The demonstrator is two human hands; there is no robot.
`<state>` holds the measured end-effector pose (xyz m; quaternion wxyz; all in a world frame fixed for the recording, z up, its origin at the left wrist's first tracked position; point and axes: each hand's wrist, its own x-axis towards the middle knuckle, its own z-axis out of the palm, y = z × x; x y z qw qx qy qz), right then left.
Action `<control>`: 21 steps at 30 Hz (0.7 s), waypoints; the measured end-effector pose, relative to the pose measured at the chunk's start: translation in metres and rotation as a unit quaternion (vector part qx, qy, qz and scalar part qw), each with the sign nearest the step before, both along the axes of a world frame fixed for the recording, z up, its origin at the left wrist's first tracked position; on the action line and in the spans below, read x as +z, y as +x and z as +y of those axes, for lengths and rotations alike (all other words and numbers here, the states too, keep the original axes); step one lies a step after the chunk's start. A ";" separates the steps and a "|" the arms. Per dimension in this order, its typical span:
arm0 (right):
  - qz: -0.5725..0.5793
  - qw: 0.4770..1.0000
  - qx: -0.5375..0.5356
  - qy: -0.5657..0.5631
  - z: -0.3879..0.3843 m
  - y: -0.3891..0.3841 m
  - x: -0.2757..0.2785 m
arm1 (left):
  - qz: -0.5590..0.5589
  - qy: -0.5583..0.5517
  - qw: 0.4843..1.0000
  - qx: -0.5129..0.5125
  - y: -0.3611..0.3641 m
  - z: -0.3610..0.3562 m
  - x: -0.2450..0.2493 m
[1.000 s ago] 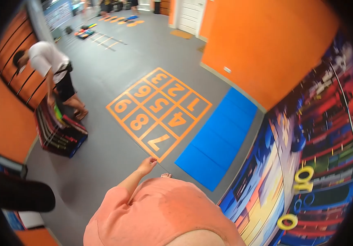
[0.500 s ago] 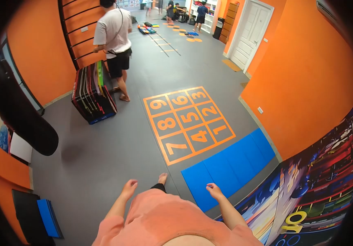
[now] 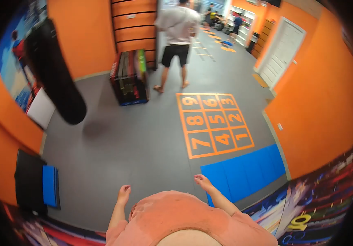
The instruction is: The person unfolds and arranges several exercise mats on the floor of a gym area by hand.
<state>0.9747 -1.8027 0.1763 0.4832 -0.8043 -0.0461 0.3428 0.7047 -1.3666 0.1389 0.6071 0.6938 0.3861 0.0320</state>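
Observation:
My left hand [image 3: 124,193] hangs low over the grey floor [image 3: 143,164], its fingers loosely curled and partly blurred; I see nothing in it. To the right, my right hand [image 3: 203,181] is held out near the left corner of the blue mat [image 3: 246,172], touching nothing, with its fingers bent and nothing visible in them. Beyond the mat lies an orange number grid [image 3: 216,125] marked on the floor.
A person [image 3: 178,33] in a white shirt stands beside a stack of folded mats [image 3: 129,80]. A black punching bag [image 3: 55,74] hangs at left, above the black and blue pads [image 3: 50,185]. A white door [image 3: 282,53] and several people are farther back.
The view has turned left, so the room has shifted right. The person in white has stepped right of the mat stack. My foot has left the view.

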 end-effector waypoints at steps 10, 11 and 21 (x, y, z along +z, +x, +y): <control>0.360 0.918 -0.134 -0.098 0.091 -0.117 -0.121 | -0.010 0.007 0.961 0.275 -0.249 0.052 -0.005; 0.317 0.931 -0.093 -0.154 0.105 -0.118 -0.113 | -0.012 0.032 0.948 0.316 -0.269 0.056 -0.009; 0.238 0.968 0.070 -0.043 0.313 -0.086 -0.039 | -0.054 -0.012 0.885 0.463 -0.326 0.102 0.009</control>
